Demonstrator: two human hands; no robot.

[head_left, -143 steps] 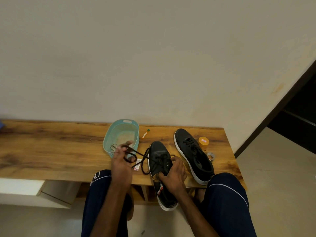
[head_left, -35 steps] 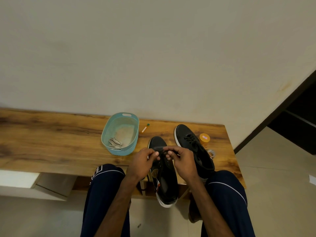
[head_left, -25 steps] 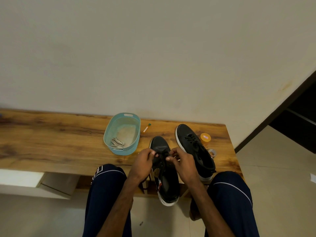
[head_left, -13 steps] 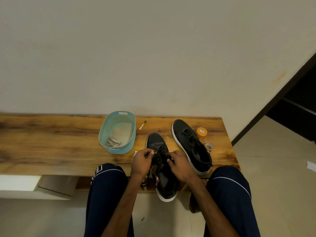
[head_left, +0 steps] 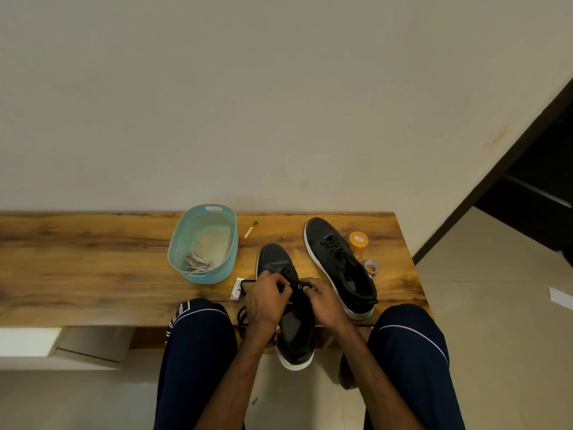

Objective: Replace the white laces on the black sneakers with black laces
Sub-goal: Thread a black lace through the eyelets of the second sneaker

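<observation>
Both hands are on the near sneaker (head_left: 274,259), its toe on the bench (head_left: 93,268) and its heel hanging off the edge between the knees. The left hand (head_left: 266,301) pinches the black lace (head_left: 245,282), which loops out at nine o'clock from it and dangles below the edge. The right hand (head_left: 324,302) is curled at the eyelets, gripping the sneaker there, I think; its fingertips are hard to see. The second sneaker (head_left: 341,268), laced in black, lies at two o'clock. The basket (head_left: 210,276) at ten o'clock holds the white laces (head_left: 195,263).
</observation>
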